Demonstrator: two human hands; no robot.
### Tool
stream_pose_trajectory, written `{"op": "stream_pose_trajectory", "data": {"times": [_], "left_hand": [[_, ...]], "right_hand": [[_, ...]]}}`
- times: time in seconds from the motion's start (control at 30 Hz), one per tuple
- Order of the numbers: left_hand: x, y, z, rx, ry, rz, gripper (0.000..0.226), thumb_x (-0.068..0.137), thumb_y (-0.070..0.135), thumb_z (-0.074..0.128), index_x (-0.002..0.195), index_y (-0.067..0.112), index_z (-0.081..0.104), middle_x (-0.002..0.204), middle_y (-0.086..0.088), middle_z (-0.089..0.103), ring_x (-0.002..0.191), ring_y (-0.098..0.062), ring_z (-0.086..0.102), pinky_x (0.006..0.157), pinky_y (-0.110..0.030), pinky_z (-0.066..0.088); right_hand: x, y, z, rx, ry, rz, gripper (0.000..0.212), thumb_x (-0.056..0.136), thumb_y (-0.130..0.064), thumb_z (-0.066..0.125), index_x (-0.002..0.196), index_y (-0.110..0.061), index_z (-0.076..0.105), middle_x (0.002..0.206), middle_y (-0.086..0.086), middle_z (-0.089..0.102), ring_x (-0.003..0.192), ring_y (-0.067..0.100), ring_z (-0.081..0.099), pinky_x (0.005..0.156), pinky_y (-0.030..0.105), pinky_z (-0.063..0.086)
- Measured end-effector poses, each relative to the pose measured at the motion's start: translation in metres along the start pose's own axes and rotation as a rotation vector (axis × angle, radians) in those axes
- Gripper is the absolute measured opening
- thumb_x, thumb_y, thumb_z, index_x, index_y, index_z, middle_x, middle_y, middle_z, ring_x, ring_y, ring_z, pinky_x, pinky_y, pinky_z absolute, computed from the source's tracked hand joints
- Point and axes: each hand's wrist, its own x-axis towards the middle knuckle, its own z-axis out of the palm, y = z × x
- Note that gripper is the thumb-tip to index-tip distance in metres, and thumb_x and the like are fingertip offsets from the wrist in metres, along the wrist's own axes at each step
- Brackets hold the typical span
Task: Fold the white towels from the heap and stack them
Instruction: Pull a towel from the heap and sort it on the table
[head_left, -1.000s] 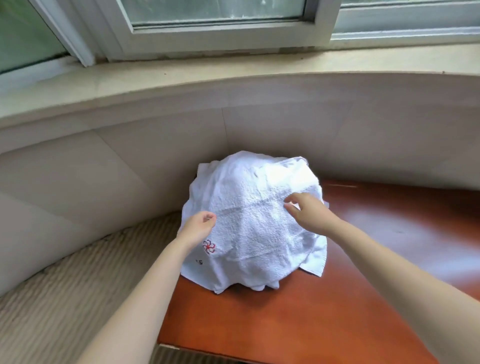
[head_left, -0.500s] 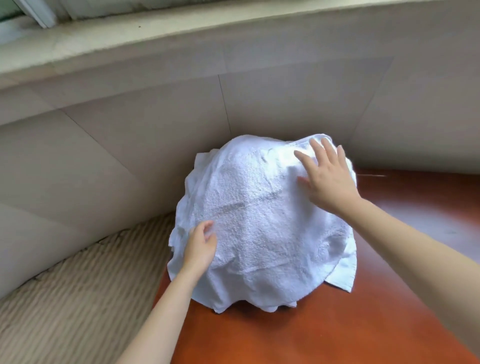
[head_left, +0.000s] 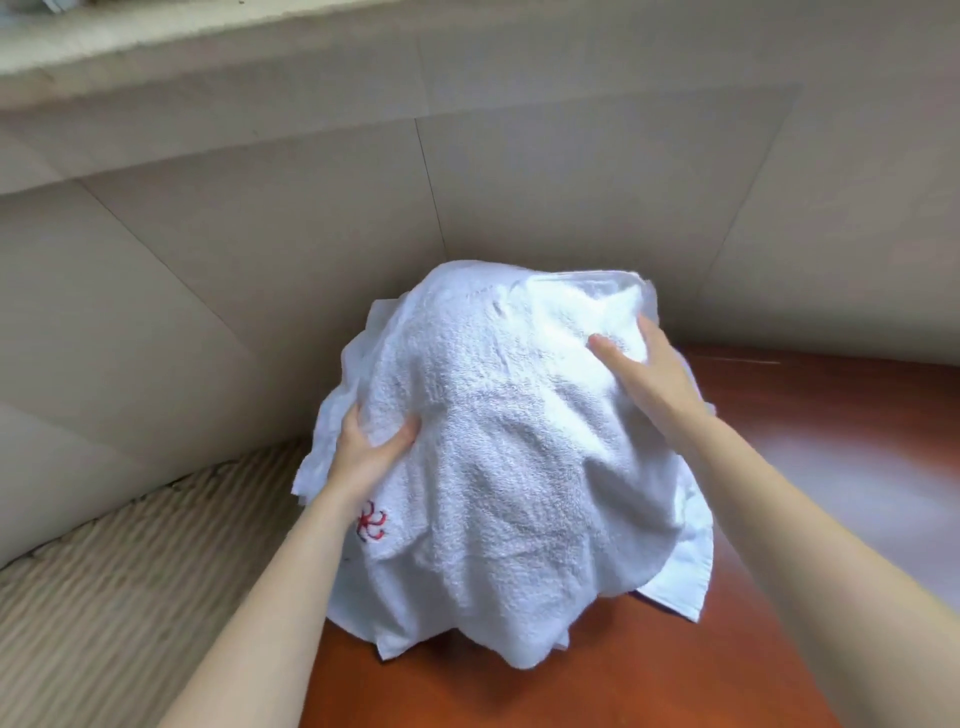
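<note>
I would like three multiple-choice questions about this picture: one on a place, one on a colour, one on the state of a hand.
1. Where does the towel heap lie? A. on a chair B. on the brown table C. on a bed
2. What colour is the stitched mark on the heap? A. green B. yellow C. red
3. What does the left hand do? A. hangs free B. grips the towel heap C. lies flat on the table
Answers: 1 B, wood shows under the heap's edges; 2 C, red threads show beside the left wrist; 3 B, the cloth bunches in its grip.
</note>
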Motion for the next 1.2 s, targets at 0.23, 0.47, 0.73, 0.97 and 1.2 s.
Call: {"op": "stream_pose_trajectory", "data": {"times": [0.23,0.47,0.73,0.97,1.2], "left_hand": [[0.013,0.002,-0.021,-0.109,-0.170,-0.155,0.101,0.056,0.049,0.085,0.141,0.027,0.036,0.133,0.005,0.055,0.117,-0.019,0.057,0.097,-0.037,0.046],[-0.007,0.018,-0.010,-0.241,-0.076,-0.248,0.063,0.055,0.046,0.088,0.106,0.018,0.064,0.095,-0.002,0.074,0.088,-0.021,0.071,0.079,-0.032,0.054],[-0.070,0.090,-0.001,-0.461,-0.312,-0.329,0.066,0.058,0.035,0.084,0.116,0.009,0.064,0.107,-0.008,0.072,0.102,-0.027,0.068,0.097,-0.046,0.049],[-0.108,0.161,-0.003,-0.501,-0.493,-0.261,0.057,0.063,0.028,0.079,0.115,0.008,0.065,0.107,-0.013,0.071,0.100,-0.029,0.069,0.089,-0.043,0.051],[-0.138,0.234,0.033,-0.455,-0.655,-0.116,0.052,0.067,0.016,0.077,0.116,0.004,0.064,0.110,-0.017,0.070,0.105,-0.033,0.066,0.089,-0.045,0.054]], "right_hand": [[0.001,0.014,-0.007,0.436,-0.193,0.315,0.099,0.044,-0.059,0.086,0.131,-0.029,0.048,0.122,-0.003,0.065,0.103,0.017,0.067,0.088,0.032,0.053],[-0.022,0.003,0.009,0.624,-0.042,0.395,0.018,0.066,-0.029,0.083,0.081,-0.033,0.076,0.076,-0.009,0.074,0.072,0.010,0.072,0.055,0.019,0.054],[-0.070,-0.054,-0.010,0.738,0.107,0.613,0.034,0.073,-0.016,0.080,0.102,-0.005,0.067,0.082,0.008,0.075,0.068,0.019,0.071,0.058,0.028,0.057],[-0.103,-0.108,-0.064,0.857,0.195,0.590,0.041,0.071,-0.013,0.081,0.106,0.002,0.065,0.089,0.019,0.072,0.076,0.030,0.070,0.070,0.044,0.058],[-0.141,-0.125,-0.128,1.088,0.281,0.569,0.012,0.076,-0.004,0.073,0.082,-0.001,0.063,0.075,0.017,0.063,0.069,0.028,0.062,0.073,0.045,0.053]]}}
